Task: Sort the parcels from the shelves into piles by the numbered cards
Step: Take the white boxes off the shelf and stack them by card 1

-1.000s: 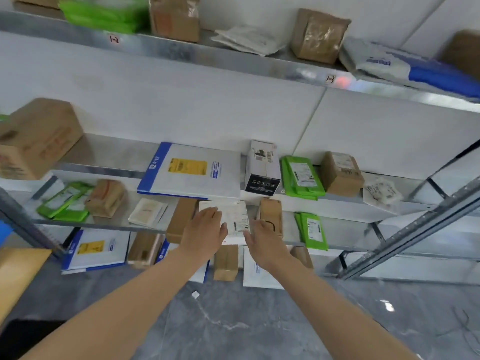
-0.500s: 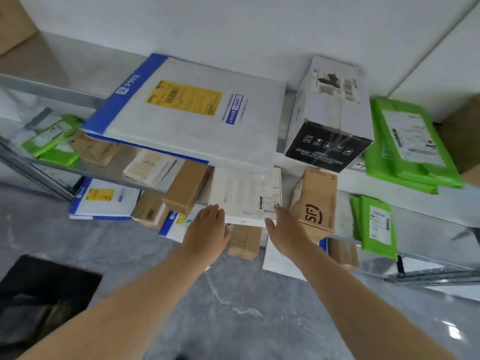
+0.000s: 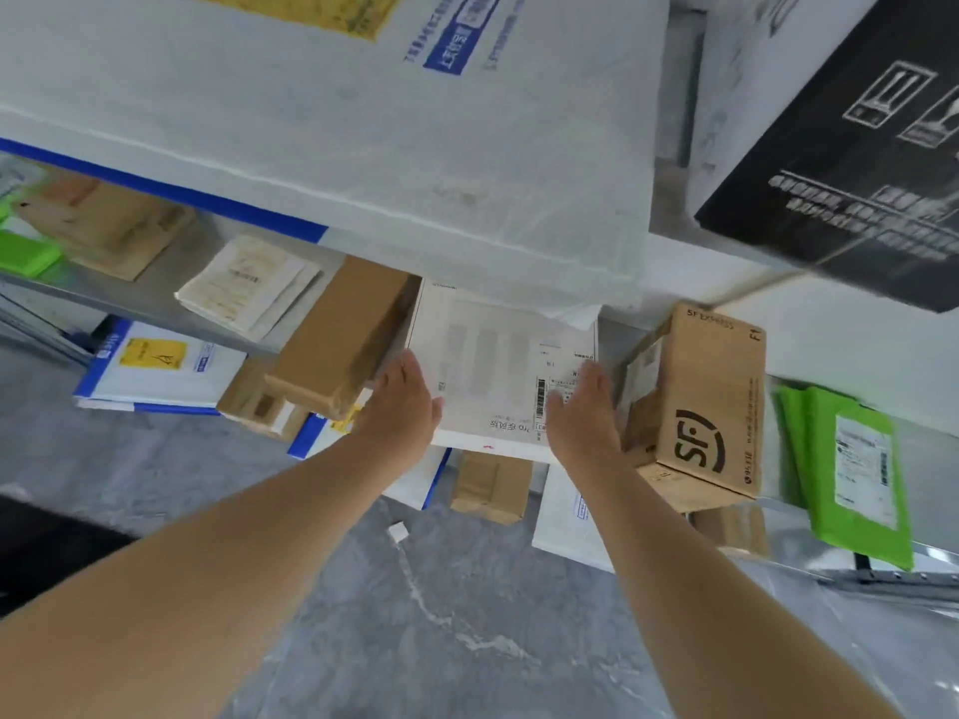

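**Both hands flat on the white parcel, middle shelf**

The flat white cardboard parcel with the printed label and barcode (image 3: pixel 498 365) lies on the grey metal shelf (image 3: pixel 129 298), its near edge jutting past the shelf front towards you. Your left hand (image 3: pixel 402 407) lies along its left edge with the fingers straight and the thumb over the top face. Your right hand (image 3: pixel 584 412) rests on its right side, fingers straight and the thumb on the label. Neither hand is curled round it, and the parcel is not lifted.

A long plain brown carton (image 3: pixel 342 339) lies just beside the parcel on the left, touching the back of your left hand. A brown carton printed with a black SF Express logo (image 3: pixel 700 402) stands just to the right, against your right hand.

The far end of the parcel is hidden under a large white plastic mailer with a blue edge and a yellow label (image 3: pixel 363 137) on the shelf above. A black and white box (image 3: pixel 840 147) sits on that same upper shelf, to the right.

Further left on the middle shelf lies a cream padded envelope (image 3: pixel 249 293); well to the right lies a bright green plastic mailer with a white label (image 3: pixel 851 469).

Below, a small brown carton (image 3: pixel 490 485) and a white and blue mailer with a yellow label (image 3: pixel 155 363) lie near the grey marbled floor (image 3: pixel 441 640).
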